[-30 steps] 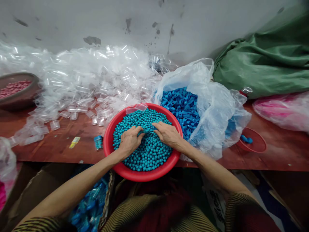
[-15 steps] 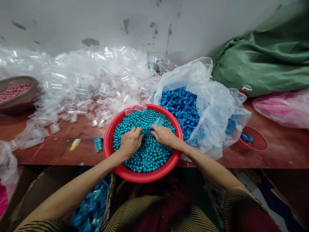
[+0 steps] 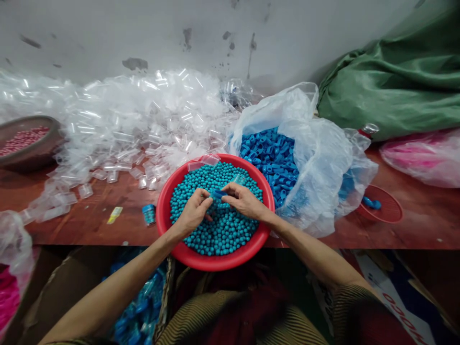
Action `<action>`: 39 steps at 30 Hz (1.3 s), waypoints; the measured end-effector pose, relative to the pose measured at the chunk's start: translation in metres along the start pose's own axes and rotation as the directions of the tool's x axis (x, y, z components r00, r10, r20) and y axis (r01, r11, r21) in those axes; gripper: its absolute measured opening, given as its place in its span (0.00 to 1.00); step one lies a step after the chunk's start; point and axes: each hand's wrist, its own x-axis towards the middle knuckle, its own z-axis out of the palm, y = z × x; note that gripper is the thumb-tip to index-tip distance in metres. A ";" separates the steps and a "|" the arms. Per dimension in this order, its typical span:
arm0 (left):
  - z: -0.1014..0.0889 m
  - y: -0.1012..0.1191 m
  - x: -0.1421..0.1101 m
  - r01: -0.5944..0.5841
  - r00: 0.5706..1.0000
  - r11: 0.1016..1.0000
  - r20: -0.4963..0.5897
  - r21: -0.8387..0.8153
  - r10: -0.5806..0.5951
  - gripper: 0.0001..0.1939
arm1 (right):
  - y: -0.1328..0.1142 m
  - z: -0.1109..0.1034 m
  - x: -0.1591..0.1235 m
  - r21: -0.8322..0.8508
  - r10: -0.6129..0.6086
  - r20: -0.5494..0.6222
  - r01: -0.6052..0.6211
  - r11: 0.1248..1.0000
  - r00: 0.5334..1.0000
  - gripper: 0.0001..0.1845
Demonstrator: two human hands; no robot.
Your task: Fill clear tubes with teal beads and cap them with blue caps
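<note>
Over a red basin point(image 3: 163, 206) of turquoise beads point(image 3: 215, 239), my two hands meet at a small clear plastic tube with a blue cap point(image 3: 218, 193). My left hand point(image 3: 194, 213) is closed, thumb and fingers pinching the tube end, which they mostly hide. The blue cap end is pinched by the thumb and fingers of my right hand point(image 3: 244, 200). Clear tubes point(image 3: 209, 159) lie at the basin's far rim, and another point(image 3: 238, 179) rests on the beads behind my right hand. A capped, bead-filled bottle point(image 3: 148, 215) stands left of the basin.
Clear tubes point(image 3: 118, 124) are heaped along the wall. Right of the basin, an open plastic bag point(image 3: 312, 167) holds blue caps point(image 3: 271, 158). A red basket point(image 3: 386, 206) sits further right; a bowl of pink beads point(image 3: 53, 139) is far left. Below, a box holds blue-capped bottles point(image 3: 143, 302).
My fingers have shifted slightly around the piece between them, and more of the blue cap shows. The view has moved slightly; both hands stay over the basin.
</note>
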 end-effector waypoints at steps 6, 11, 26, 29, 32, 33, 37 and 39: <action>0.003 0.001 -0.005 0.114 0.991 0.972 0.085 -0.204 -0.099 0.22 | 0.000 0.004 -0.011 -0.292 -0.252 0.024 0.248 0.924 0.967 0.16; 0.008 -0.005 -0.008 0.081 0.995 0.981 0.075 -0.176 -0.068 0.20 | -0.003 0.008 -0.014 -0.096 -0.191 -0.082 0.183 0.978 0.978 0.14; 0.014 0.000 -0.021 0.020 0.999 0.995 0.032 -0.097 -0.017 0.26 | -0.027 -0.001 -0.024 -0.126 -0.073 0.059 0.080 0.989 0.996 0.14; 0.015 0.002 -0.021 0.011 1.000 0.994 0.020 -0.107 -0.009 0.24 | -0.026 -0.003 -0.023 -0.167 -0.105 0.124 0.125 0.978 0.987 0.15; 0.014 0.005 -0.022 -0.003 1.000 0.995 0.020 -0.098 0.005 0.25 | -0.021 -0.002 -0.024 -0.218 -0.163 0.065 0.173 0.960 0.984 0.13; 0.014 0.005 -0.022 0.006 0.999 0.996 0.036 -0.088 -0.003 0.26 | -0.019 -0.001 -0.024 -0.213 -0.171 0.053 0.178 0.961 0.984 0.13; 0.013 0.007 -0.024 0.061 0.995 0.997 0.080 -0.048 -0.057 0.28 | -0.016 -0.002 -0.026 -0.067 -0.156 0.085 0.162 0.985 0.984 0.13; 0.015 0.006 -0.025 0.047 0.997 0.997 0.062 -0.056 -0.043 0.24 | -0.014 -0.001 -0.027 -0.040 -0.170 0.089 0.174 0.984 0.981 0.12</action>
